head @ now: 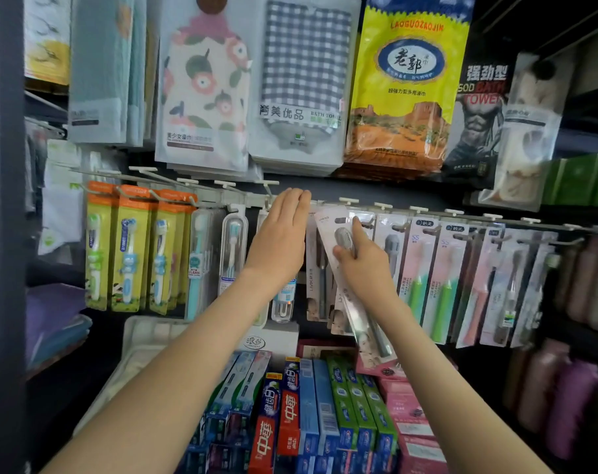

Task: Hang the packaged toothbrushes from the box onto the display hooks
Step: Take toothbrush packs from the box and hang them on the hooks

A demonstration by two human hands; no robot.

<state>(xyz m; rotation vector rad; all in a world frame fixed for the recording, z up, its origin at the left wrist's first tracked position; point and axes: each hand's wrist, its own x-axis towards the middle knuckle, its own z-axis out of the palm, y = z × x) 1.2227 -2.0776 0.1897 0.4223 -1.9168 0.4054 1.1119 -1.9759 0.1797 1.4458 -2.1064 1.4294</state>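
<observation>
While the right hand pinches a packaged toothbrush near its head end, thumb on the front and fingers curled behind, the pack hangs tilted, its top leaning left and its foot swinging right and nearer. Its hang slot sits just under the rail, beside matching grey packs already up. The left hand holds nothing. Its fingers are straight and together, laid flat over the stock left of that spot, apparently keeping neighbouring packs aside; whether it truly presses them I cannot tell.

The step in hand looks like threading the slot onto a hook. To do it well, the pack should first be squared upright so the slot faces the hook tip. It can then be slid straight away toward the back, with the left hand keeping the lane clear until the card settles.

Further right along the display hooks hang pink-and-green packs. Far left are yellow children's packs and clear capsule cases. Bath towel packs hang above, and toothpaste boxes lie near and below. The supply box is not identifiable from this view.
</observation>
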